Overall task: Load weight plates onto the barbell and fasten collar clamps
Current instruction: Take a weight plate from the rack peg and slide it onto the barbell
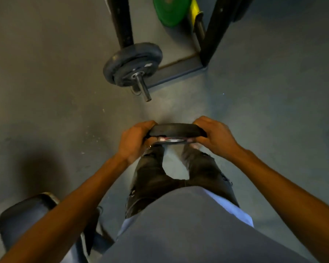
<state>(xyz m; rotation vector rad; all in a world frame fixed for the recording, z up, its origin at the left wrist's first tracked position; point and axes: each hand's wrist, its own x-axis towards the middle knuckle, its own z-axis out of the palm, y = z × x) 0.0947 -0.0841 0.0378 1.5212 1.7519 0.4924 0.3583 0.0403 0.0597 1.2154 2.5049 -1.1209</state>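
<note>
A black weight plate (176,130) with a metal centre ring is held upright in front of my legs, its rim toward me. My left hand (136,141) grips its left edge and my right hand (215,136) grips its right edge. Farther ahead, the barbell's steel sleeve end (143,88) points toward me, with two dark grey plates (131,63) loaded on it. No collar clamp shows on the sleeve.
Black rack uprights (122,21) stand behind the barbell on a grey base frame (179,71). A green plate (171,10) and a yellow one (195,8) hang on the rack. A black padded bench (27,215) sits at the lower left. The floor is grey concrete.
</note>
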